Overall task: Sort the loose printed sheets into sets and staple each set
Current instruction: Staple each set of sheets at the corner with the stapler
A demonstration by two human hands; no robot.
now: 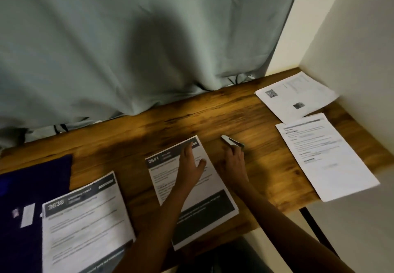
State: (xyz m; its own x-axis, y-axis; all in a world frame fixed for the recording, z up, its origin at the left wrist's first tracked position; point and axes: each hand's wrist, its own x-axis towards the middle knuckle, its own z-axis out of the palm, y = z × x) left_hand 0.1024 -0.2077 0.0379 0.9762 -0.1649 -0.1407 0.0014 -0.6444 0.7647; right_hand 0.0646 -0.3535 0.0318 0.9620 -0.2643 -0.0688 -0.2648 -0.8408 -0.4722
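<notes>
A printed set headed "2641" (pixel 213 200) lies in the middle of the wooden table (pixel 245 119). My left hand (pixel 190 164) rests flat on its upper part, fingers straight. Just to the right, my right hand (pixel 233 162) grips the near end of a small silver stapler (pixel 231 141), which lies on the wood beside the set's top right corner. Another set headed "3638" (pixel 85 225) lies at the front left. Two more white printed sets sit at the right: one (pixel 326 155) near the edge, one with a QR code (pixel 296 95) in the far corner.
A dark blue folder or cloth (pixel 25 187) with small white labels covers the table's left end, partly under the "3638" set. A grey-green curtain (pixel 149 38) hangs along the back edge. A white wall (pixel 351 38) bounds the right side. A black table leg (pixel 313 225) shows at front right.
</notes>
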